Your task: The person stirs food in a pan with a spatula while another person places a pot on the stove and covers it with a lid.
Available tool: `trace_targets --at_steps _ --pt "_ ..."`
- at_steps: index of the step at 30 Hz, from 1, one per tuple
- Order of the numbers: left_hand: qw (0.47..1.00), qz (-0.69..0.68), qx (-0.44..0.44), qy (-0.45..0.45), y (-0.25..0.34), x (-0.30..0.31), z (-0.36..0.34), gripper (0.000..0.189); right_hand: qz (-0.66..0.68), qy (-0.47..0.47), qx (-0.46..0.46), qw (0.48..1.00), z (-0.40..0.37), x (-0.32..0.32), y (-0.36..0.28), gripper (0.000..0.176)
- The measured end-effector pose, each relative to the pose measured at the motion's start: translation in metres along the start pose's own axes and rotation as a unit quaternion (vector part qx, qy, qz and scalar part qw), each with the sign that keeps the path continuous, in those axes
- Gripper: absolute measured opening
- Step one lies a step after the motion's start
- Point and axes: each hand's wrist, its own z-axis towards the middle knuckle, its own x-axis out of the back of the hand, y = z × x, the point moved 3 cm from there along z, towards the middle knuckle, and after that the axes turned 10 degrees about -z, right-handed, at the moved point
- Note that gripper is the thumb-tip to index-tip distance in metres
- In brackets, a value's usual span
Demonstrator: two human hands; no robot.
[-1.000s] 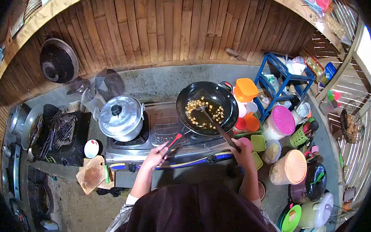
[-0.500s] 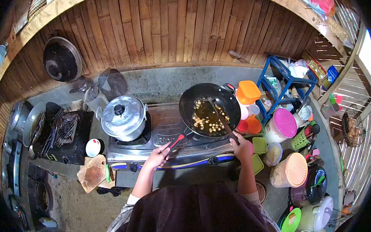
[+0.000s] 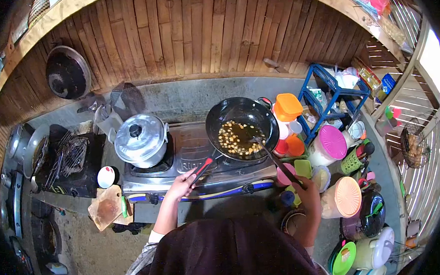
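My left hand is closed round the red and black handle of a black wok. Small pale and golden pieces lie in oil at the bottom of the wok, which rests on the right burner of the gas stove. My right hand grips the dark handle of a spatula, whose tip is in the wok near its right side, among the pieces.
On the left burner stands a lidded silver pot. A cutting board with a green-handled knife lies left of the stove. Plastic containers, including a pink-lidded one, and a blue rack crowd the right side.
My right hand has moved right and toward my body, drawing the spatula tip toward the wok's right side. The pieces have shifted in the oil. My left hand still holds the handle.
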Motion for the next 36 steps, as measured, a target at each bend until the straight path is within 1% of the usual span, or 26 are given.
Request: trace_targets --at_steps 2,3,5,6,8,9,11,17,20,24,26,27,29,33,35,36 --pt "1.0 -0.004 0.001 -0.002 -0.002 0.001 0.002 0.041 0.021 0.02 0.044 0.999 -0.006 0.006 0.005 0.033" --pt "1.0 -0.003 -0.001 -0.001 -0.003 0.002 0.004 0.041 0.021 0.021 0.043 0.999 -0.01 0.012 0.002 0.033" --pt "1.0 -0.002 -0.004 0.001 -0.005 0.003 0.004 0.041 0.021 -0.018 -0.007 1.0 -0.017 0.023 -0.004 0.032" --pt "1.0 -0.003 -0.003 0.001 -0.004 0.002 0.004 0.041 0.021 -0.017 -0.007 1.0 -0.018 0.024 -0.002 0.032" --pt "1.0 -0.004 -0.004 0.001 -0.003 0.002 0.003 0.04 -0.007 0.003 0.054 0.999 -0.022 0.03 -0.002 0.031" --pt "1.0 -0.008 -0.001 0.0 -0.003 0.003 0.003 0.04 -0.007 0.003 0.054 0.998 -0.023 0.034 -0.004 0.031" --pt "1.0 -0.012 0.001 -0.002 -0.003 0.002 0.003 0.04 -0.048 -0.017 0.008 0.999 -0.031 0.047 -0.019 0.028" --pt "1.0 -0.011 -0.007 -0.002 -0.003 0.002 0.003 0.041 -0.01 0.018 0.011 1.0 -0.036 0.055 -0.013 0.028" --pt "1.0 -0.013 -0.012 -0.006 -0.001 0.001 0.002 0.041 -0.023 0.018 0.004 1.0 -0.037 0.06 -0.015 0.028" --pt "1.0 -0.011 -0.012 -0.006 -0.001 0.001 0.002 0.04 -0.022 0.0 0.004 1.0 -0.036 0.056 -0.015 0.027" --pt "1.0 -0.009 -0.011 -0.002 0.0 -0.001 0.0 0.04 -0.068 0.021 0.049 0.996 -0.034 0.051 -0.02 0.03" --pt "1.0 0.0 -0.01 0.003 0.001 -0.001 -0.001 0.04 -0.067 0.021 0.049 0.996 -0.033 0.049 -0.02 0.03" --pt "1.0 0.009 -0.007 0.009 0.003 -0.001 -0.002 0.04 -0.011 0.0 0.035 0.999 -0.029 0.042 -0.019 0.031" --pt "1.0 -0.005 -0.003 -0.003 -0.001 0.001 0.001 0.04 -0.015 -0.028 0.023 0.999 -0.013 0.024 -0.015 0.03" --pt "1.0 -0.017 -0.001 -0.007 -0.003 0.002 0.002 0.04 -0.025 -0.007 0.063 0.998 -0.002 0.01 -0.011 0.028" --pt "1.0 -0.017 -0.002 -0.01 -0.002 0.001 0.001 0.04 -0.025 -0.008 0.064 0.998 0.001 0.006 -0.013 0.028"
